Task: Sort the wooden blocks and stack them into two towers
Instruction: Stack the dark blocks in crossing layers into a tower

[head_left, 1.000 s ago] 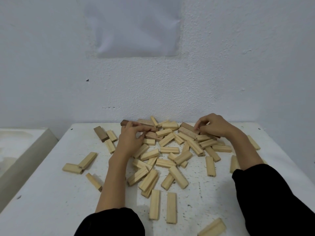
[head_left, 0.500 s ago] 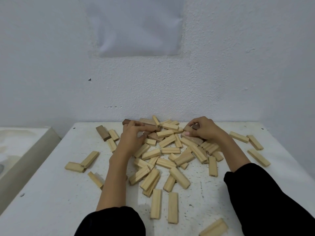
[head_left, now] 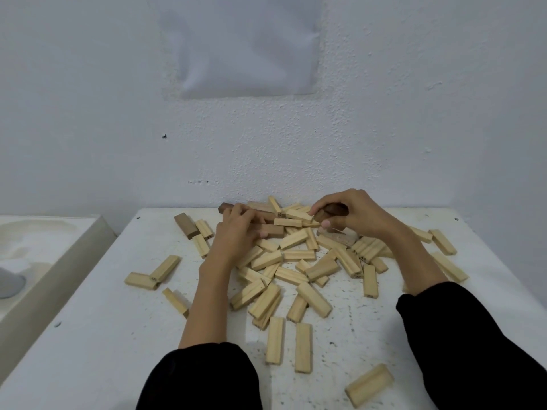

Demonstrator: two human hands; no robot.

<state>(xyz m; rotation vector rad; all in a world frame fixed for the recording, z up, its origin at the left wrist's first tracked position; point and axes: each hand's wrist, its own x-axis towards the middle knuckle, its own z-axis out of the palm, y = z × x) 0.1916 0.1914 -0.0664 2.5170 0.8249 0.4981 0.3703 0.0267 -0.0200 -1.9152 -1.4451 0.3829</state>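
Fingers [head_left: 319, 206] of the right hand [head_left: 355, 216] were curled round a dark brown block [head_left: 333, 210], thumb underneath, block held just above the back of the pile [head_left: 296, 261]. Left hand [head_left: 236, 235] was at the back-left of the pile, fingers bent down over a second dark block [head_left: 225, 207], thumb tip against a mid-brown block [head_left: 273, 230]. A real grip there couldn't be told.

Pale blocks lay loose and criss-crossed in the middle of the white table [head_left: 88, 365], no tower started. A lone brown block [head_left: 186, 225] lay left of the pile, touching a pale one. Two pale blocks [head_left: 275, 340] lay side by side near the front, another pale block [head_left: 368, 384] at the near right. Both forearms were bare, with black sleeves [head_left: 473, 335] pushed up.
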